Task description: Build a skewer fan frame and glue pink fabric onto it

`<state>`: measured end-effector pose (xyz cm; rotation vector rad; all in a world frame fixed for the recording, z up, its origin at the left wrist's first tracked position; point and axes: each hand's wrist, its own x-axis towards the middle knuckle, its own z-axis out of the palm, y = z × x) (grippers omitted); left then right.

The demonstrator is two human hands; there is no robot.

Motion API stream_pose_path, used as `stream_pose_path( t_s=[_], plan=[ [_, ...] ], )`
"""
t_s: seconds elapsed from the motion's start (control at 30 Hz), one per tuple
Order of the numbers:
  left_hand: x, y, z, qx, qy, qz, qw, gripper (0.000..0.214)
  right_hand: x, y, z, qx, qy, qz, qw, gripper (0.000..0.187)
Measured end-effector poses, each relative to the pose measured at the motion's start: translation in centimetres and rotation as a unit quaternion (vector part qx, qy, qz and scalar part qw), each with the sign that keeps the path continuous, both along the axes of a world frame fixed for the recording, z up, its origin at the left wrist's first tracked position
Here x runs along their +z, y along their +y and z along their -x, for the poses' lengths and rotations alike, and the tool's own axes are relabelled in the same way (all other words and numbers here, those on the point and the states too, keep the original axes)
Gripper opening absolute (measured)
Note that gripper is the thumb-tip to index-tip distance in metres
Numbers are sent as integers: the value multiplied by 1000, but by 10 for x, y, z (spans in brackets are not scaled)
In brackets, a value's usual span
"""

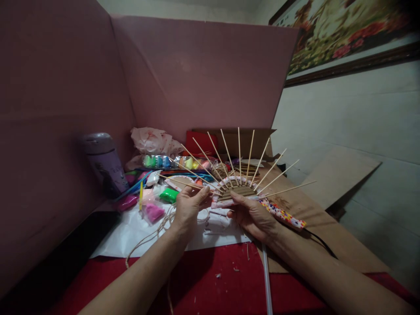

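A half-disc of corrugated cardboard [238, 192] stands tilted up before me, its rim wrapped in pale patterned material. Thin wooden sticks [239, 148] fan outward from its curved edge. My right hand [257, 214] grips the lower right part, thumb across the front and fingers behind. At the left end, my left hand [192, 208] is closed in a pinch by the lowest stick; exactly what lies between its fingertips is hard to see. Loose twine [144, 239] trails below the left hand and down over the red cloth.
Left of the hands lie a green clay packet [169, 195], a pink packet [154, 213] and a purple bottle [105, 164]. A flower-patterned glue gun [284, 214] with a black cord rests on the cardboard sheet [328, 236]. A translucent stick [267, 280] crosses the red cloth [226, 284].
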<state>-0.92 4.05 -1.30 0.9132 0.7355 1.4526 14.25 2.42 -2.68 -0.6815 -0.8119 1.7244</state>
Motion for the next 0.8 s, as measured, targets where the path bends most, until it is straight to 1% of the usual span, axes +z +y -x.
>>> stream_pose_path(
  t_s=[0.23,0.43,0.8],
  plan=[
    [-2,0,0,-9,1,-4,1000,20,-1,1,-1,10,0,-10,1000,14],
    [-1,0,0,0,-2,-3,1000,21,0,0,-1,4,6,-7,1000,11],
    [-3,0,1,-1,5,-4,1000,20,0,0,-1,14,-1,-16,1000,13]
  ],
)
